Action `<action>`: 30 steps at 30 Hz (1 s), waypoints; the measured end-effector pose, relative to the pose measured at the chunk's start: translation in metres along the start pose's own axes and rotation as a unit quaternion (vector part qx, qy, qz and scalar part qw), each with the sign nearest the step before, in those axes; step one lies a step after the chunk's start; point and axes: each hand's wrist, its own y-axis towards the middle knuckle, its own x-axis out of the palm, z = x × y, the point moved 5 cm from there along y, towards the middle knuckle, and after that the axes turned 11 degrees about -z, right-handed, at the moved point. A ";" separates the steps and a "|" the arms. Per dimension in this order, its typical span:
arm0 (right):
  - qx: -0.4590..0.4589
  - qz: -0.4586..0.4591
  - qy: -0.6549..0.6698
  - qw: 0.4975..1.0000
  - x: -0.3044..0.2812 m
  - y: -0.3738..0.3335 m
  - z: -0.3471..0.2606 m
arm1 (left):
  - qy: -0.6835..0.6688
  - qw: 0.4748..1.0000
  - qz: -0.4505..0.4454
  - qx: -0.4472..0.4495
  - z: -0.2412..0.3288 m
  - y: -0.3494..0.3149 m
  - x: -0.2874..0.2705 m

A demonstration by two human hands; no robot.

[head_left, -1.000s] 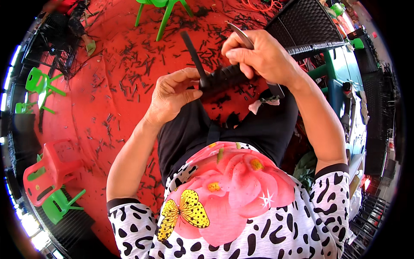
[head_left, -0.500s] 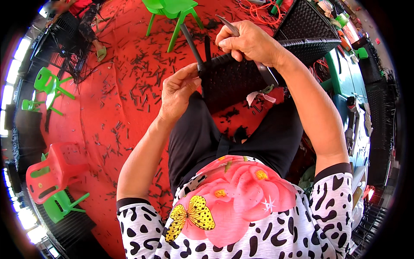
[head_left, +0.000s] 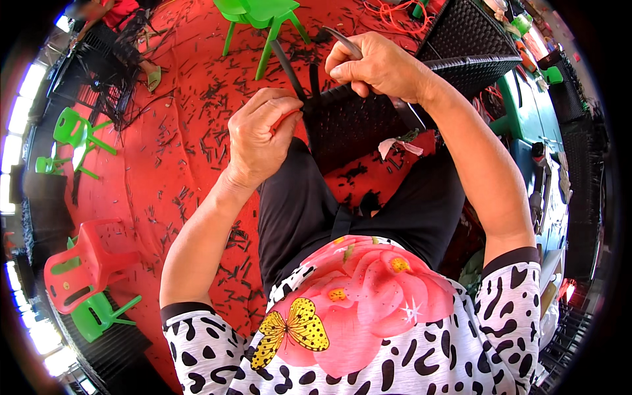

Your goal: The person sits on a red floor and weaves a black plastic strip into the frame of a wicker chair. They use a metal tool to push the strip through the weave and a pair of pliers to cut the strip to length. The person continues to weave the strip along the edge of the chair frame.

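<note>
A dark woven wicker piece (head_left: 355,125) with legs standing up at its corner rests between my knees. My left hand (head_left: 260,138) is beside that corner, thumb and fingers pinched together; whatever lies between them is hidden. Above the piece's upper edge, my right hand (head_left: 388,69) is closed round a pointed, slightly curved metal tool (head_left: 345,43), its tip pointing up and left. Below this hand shows a silver edge (head_left: 416,117); I cannot tell whether it belongs to the tool. A pale pink scrap (head_left: 399,148) lies by the wicker piece.
Short dark offcuts litter the red floor (head_left: 155,197). Green chairs (head_left: 263,13) stand ahead and at left, with a pink chair (head_left: 79,266) nearby. Another dark woven piece (head_left: 471,49) and a teal table (head_left: 526,112) are at right. Another person's foot (head_left: 153,78) shows far left.
My left hand has shifted left and slightly up, its wrist swinging outward, with the fingertips still near the corner. My right hand and the tool have barely moved.
</note>
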 end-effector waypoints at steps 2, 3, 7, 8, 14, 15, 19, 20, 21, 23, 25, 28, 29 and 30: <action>-0.006 0.000 -0.006 1.000 0.001 -0.002 -0.001 | 0.008 1.000 -0.026 0.008 0.004 0.002 -0.001; -0.009 -0.001 -0.010 1.000 0.002 -0.004 -0.001 | 0.012 0.999 -0.038 0.012 0.006 0.003 -0.002; 0.004 -0.008 -0.004 1.000 0.006 -0.013 -0.005 | 0.048 0.995 -0.047 0.078 0.017 0.005 -0.001; 0.014 -0.015 -0.008 1.000 0.006 -0.017 -0.010 | 0.053 0.994 -0.048 0.083 0.017 0.003 0.000; 0.011 -0.010 -0.018 1.000 0.008 -0.020 -0.008 | 0.049 0.994 -0.064 0.069 0.020 0.005 0.005; 0.007 -0.012 -0.022 1.000 0.010 -0.020 -0.006 | 0.048 0.995 -0.068 0.062 0.021 0.005 0.005; 0.003 -0.026 -0.013 1.000 0.012 -0.024 -0.005 | 0.009 0.995 -0.098 0.033 0.021 0.007 0.004; 0.009 -0.021 -0.017 1.000 0.012 -0.025 -0.006 | -0.001 0.994 -0.108 0.022 0.020 0.008 0.003; 0.014 -0.016 -0.021 1.000 0.013 -0.027 -0.008 | -0.010 0.993 -0.117 0.011 0.020 0.008 0.003; 0.022 -0.011 -0.020 0.999 0.014 -0.029 -0.010 | -0.030 0.991 -0.129 -0.006 0.018 0.008 0.002; 0.031 -0.010 -0.013 0.999 0.016 -0.029 -0.011 | -0.054 0.990 -0.128 -0.026 0.015 0.006 0.001; 0.015 -0.003 -0.013 1.000 0.016 -0.028 -0.008 | -0.090 0.988 -0.111 -0.050 0.009 -0.001 0.001; 0.013 -0.002 -0.014 1.000 0.016 -0.028 -0.008 | -0.098 0.988 -0.107 -0.054 0.007 -0.003 0.002; 0.010 -0.002 -0.015 1.000 0.016 -0.029 -0.008 | -0.107 0.987 -0.103 -0.057 0.007 -0.004 0.002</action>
